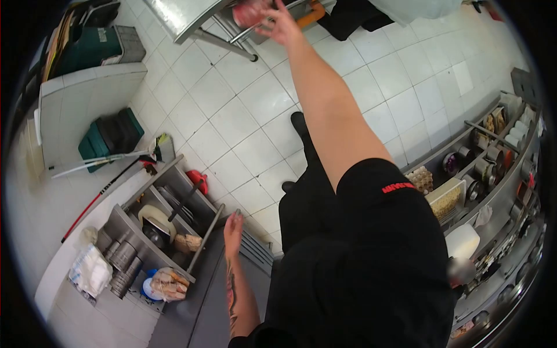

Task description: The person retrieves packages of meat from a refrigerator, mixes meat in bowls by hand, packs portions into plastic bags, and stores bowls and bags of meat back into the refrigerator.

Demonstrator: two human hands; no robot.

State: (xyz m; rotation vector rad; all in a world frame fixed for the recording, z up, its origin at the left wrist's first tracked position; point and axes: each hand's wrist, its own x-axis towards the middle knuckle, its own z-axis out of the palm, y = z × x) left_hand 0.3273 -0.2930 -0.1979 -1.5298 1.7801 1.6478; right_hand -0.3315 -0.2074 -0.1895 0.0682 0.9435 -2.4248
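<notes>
My right hand [279,24] reaches far forward at the top, its fingers spread beside and partly over a red, blurred item [250,13] at the steel table. Whether the fingertips touch that item is unclear. Nearer my body on the left, my left hand [233,227] has its fingers pressed together at a small grey piece, by the corner of a grey counter or cabinet [212,290]. What that piece is cannot be made out.
The steel table [183,14] has legs standing on white floor tiles. On the left are shelves [136,232] with cans and bags, a red-handled pole [93,209] and a green bin [110,139]. Shelves of containers [447,200] line the right. A dark cloth-like shape [348,17] is at the top.
</notes>
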